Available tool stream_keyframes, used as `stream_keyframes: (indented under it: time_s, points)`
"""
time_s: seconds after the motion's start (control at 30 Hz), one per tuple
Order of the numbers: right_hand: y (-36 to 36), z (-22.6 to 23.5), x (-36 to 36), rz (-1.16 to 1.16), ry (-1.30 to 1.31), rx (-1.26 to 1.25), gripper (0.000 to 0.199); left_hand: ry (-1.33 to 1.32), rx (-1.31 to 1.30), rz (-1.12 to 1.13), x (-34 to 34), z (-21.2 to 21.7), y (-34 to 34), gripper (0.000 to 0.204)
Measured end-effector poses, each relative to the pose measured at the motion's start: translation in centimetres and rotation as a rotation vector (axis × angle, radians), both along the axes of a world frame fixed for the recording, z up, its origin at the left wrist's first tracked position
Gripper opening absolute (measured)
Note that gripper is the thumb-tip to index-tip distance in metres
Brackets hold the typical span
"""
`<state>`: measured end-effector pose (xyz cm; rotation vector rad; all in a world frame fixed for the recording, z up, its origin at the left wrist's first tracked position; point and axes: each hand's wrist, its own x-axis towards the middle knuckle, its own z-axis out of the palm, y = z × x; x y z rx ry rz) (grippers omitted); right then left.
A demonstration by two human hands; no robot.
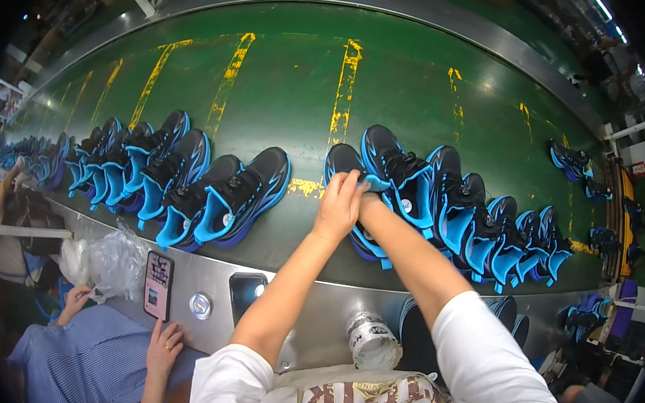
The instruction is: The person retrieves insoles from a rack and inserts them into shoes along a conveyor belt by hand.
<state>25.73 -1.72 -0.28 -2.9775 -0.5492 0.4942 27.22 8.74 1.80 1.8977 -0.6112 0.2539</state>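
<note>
A black sneaker (341, 159) with blue lining and trim lies toe-away on the green conveyor belt in front of me. My left hand (339, 205) is closed on it at the tongue and collar, fingers bent together. Beside it, my right hand (369, 199) reaches to the same opening; its fingers are hidden, so I cannot tell how they are closed. A light-blue edge shows by the fingertips. A matching sneaker (385, 147) stands close on the right, with several more beyond it. Left of my hands lies another pair, its nearest a sneaker (267, 172).
The green belt (294, 91) has worn yellow lines. On its metal edge are a pink-screened phone (159, 285), a dark phone (244, 296), a round can (201, 305), a white roll (374, 341) and clear plastic bags (114, 264). A co-worker in blue sits left.
</note>
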Motion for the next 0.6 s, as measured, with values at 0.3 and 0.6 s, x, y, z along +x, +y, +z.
stream_keyframes:
  time_s: [0.3, 0.6]
  points:
    - [-0.3, 11.0, -5.0, -0.085, 0.637, -0.069, 0.058, 0.23, 0.016, -0.039, 0.6, 1.8, -0.4, 0.041]
    - [-1.2, 6.7, -16.4, -0.266, -0.481, 0.455, 0.017, 0.395, -0.012, -0.187, -2.0, 5.2, 1.9, 0.029]
